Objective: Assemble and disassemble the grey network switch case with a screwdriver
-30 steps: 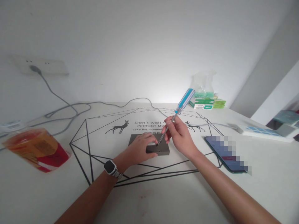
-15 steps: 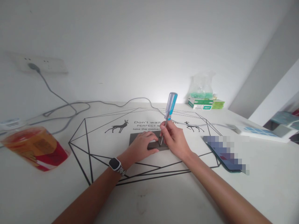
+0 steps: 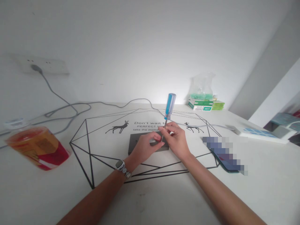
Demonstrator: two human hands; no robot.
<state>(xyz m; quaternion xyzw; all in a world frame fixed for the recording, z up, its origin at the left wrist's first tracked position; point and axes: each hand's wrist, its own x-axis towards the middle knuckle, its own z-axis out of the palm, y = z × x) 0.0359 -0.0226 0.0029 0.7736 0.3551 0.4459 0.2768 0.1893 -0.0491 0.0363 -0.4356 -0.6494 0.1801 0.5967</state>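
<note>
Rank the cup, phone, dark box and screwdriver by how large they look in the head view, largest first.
1. Orange-and-red cup
2. Dark box and phone: too alike to rank, as the dark box is partly hidden
3. Screwdriver

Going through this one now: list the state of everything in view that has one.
Blue-and-clear screwdriver, near upright, tip down, held in the right hand
Left hand, fingertips by the screwdriver's shaft; grip unclear
Dark grey box, flat on the table
Smartwatch, worn
Smartphone, lying flat, screen partly pixelated
Grey plug, inserted in the wall socket
Plastic bag, atop stacked boxes
</note>
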